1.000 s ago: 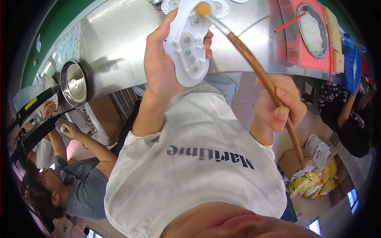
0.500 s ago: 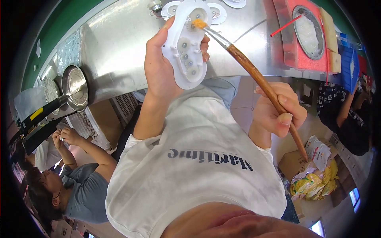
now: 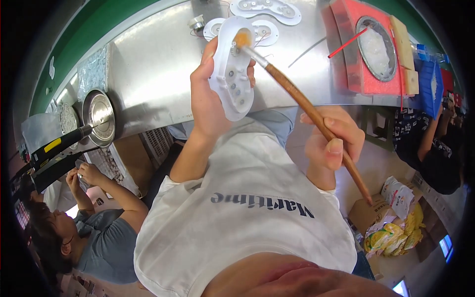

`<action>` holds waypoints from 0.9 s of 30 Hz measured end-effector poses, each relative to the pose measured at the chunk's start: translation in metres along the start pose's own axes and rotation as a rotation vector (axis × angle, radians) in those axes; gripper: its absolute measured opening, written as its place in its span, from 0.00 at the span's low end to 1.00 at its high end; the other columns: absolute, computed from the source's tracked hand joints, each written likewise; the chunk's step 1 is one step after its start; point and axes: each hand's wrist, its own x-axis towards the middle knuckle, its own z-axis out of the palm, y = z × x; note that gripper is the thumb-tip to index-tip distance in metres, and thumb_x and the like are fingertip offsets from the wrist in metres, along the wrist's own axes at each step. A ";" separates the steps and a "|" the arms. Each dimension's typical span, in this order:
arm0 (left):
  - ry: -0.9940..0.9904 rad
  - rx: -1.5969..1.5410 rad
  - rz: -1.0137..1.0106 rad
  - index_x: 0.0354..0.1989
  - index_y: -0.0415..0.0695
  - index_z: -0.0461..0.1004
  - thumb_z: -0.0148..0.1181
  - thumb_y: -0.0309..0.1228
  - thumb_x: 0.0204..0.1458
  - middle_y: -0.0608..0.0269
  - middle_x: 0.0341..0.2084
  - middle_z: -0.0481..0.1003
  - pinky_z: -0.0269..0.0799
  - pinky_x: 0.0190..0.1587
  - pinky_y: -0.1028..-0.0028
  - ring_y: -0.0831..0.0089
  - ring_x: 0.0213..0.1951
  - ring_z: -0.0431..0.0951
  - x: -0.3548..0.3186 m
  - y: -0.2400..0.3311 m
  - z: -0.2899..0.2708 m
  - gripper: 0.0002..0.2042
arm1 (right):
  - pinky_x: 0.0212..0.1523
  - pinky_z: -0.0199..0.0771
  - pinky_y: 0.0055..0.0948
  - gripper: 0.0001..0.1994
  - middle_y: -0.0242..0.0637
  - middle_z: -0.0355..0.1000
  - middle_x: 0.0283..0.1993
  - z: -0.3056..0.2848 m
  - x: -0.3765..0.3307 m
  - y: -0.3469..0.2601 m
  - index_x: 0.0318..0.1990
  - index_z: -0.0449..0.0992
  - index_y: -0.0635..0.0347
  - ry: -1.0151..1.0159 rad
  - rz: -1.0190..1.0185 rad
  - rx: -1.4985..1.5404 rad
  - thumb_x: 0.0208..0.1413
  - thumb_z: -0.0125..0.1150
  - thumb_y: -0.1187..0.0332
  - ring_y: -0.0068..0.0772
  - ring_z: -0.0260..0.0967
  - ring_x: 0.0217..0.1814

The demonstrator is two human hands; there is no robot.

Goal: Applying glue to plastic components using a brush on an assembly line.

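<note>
A white plastic housing (image 3: 225, 96), long and waisted, is gripped round its sides by my left hand (image 3: 205, 94) above the near edge of the metal table. Inside it sit several small round hubs with metal pins. My right hand (image 3: 336, 136) pinches the wooden handle of a paintbrush (image 3: 297, 96), which slants up to the left. Its orange bristles are in the far end of the housing, blurred there. Beyond the housing, more white housings (image 3: 269, 11) lie on the table, and a small metal motor (image 3: 196, 22) with thin wires is beside them.
At the right, a pink foam block (image 3: 349, 49) holds an oval metal dish (image 3: 362, 29) of white paste, with a red stick (image 3: 341, 47) across its rim. A round steel pan (image 3: 101, 119) is at the left table edge. Co-workers sit at both sides.
The housing and both hands appear lower in the picture, as does the table. My right hand has shifted left, and the bristles have moved within the housing's far end.
</note>
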 end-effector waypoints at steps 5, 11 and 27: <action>0.087 0.059 0.053 0.62 0.41 0.54 0.31 0.42 0.55 0.58 0.40 0.70 0.68 0.40 0.70 0.69 0.37 0.71 0.010 0.004 0.002 0.27 | 0.18 0.69 0.30 0.17 0.47 0.70 0.21 0.006 0.004 -0.003 0.37 0.68 0.69 0.005 -0.015 0.071 0.60 0.45 0.59 0.37 0.69 0.18; 0.079 -0.044 -0.019 0.60 0.42 0.56 0.32 0.42 0.56 0.56 0.40 0.70 0.68 0.44 0.70 0.67 0.40 0.70 0.021 0.009 -0.011 0.26 | 0.18 0.68 0.29 0.18 0.46 0.70 0.20 0.001 0.014 0.001 0.34 0.68 0.67 -0.129 0.005 0.047 0.59 0.47 0.57 0.37 0.68 0.17; 0.288 0.561 0.014 0.50 0.32 0.65 0.37 0.45 0.58 0.42 0.41 0.72 0.73 0.42 0.60 0.56 0.38 0.76 0.353 0.109 -0.074 0.26 | 0.17 0.66 0.29 0.16 0.45 0.64 0.21 -0.070 0.024 0.007 0.34 0.64 0.62 0.607 0.346 0.050 0.56 0.42 0.56 0.34 0.63 0.20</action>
